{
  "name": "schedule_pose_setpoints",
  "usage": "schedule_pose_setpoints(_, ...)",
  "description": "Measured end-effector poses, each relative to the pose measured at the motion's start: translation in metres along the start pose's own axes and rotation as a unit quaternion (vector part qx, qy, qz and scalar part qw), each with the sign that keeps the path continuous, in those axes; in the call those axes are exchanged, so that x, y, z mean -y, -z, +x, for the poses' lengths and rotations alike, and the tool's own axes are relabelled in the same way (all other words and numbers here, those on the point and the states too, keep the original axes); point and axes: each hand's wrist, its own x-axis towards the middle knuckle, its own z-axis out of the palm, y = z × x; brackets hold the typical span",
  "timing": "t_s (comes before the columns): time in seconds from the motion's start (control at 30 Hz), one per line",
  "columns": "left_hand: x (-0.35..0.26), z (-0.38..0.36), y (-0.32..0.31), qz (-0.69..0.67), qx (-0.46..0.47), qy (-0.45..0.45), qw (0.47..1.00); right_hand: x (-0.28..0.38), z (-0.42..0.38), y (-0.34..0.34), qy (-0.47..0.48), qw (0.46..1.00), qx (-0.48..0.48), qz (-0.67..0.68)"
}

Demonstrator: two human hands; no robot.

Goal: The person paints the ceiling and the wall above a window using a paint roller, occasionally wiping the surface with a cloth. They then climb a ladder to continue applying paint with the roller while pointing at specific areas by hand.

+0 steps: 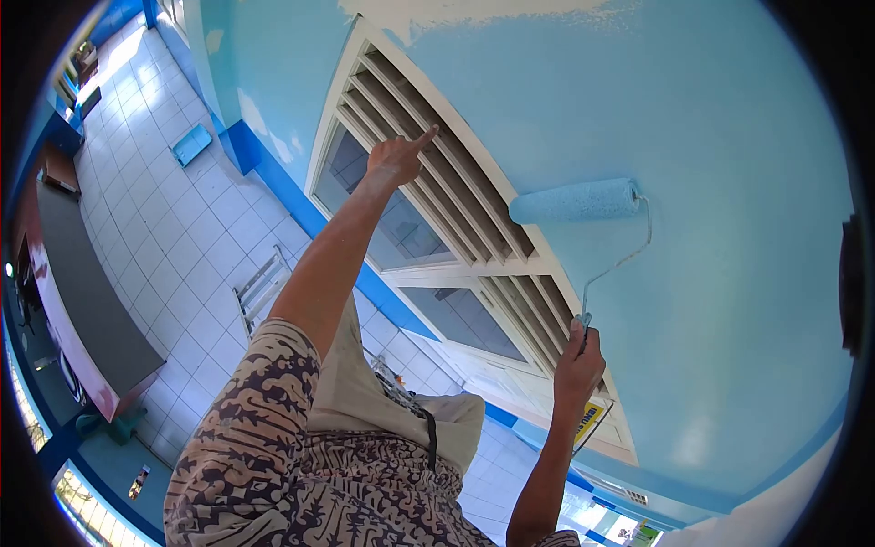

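Note:
My right hand [579, 365] is closed around the handle of a paint roller [576, 202]. The roller's fluffy sleeve is coated in light blue and lies against the light blue wall [729, 210], right beside the cream frame's edge. A bent wire arm links sleeve and handle. My left hand [396, 162] rests on the louvre slats [456, 187] above a window, one digit stretched along them and the other fingers curled over a slat. Their tips are hidden. Whitish, unevenly covered patches show at the wall's top edge.
A blue paint tray [190, 145] lies on the white tiled floor [137, 210] far below. A metal ladder [262, 287] stands beneath my left arm. To the left is a long grey-topped counter [91, 283]. A yellow sign [591, 421] sits by my right forearm.

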Motion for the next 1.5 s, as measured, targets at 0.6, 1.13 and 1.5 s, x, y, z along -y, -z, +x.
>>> schedule_pose_setpoints(0.6, 0.003, 0.009, -0.006, 0.015, 0.015, 0.017, 1.0, -0.008, -0.013, -0.024, 0.037, 0.997, -0.063, 0.031)
schedule_pose_setpoints(1.13, -0.011, 0.025, 0.0, 0.064, -0.048, -0.009, 0.997, 0.056, 0.007, -0.044, 0.04, 0.994, -0.031, 0.094)
schedule_pose_setpoints(1.5, -0.011, 0.021, -0.001, 0.066, -0.065, -0.025, 0.995, -0.037, -0.051, 0.001, -0.057, 0.997, -0.04, 0.046)
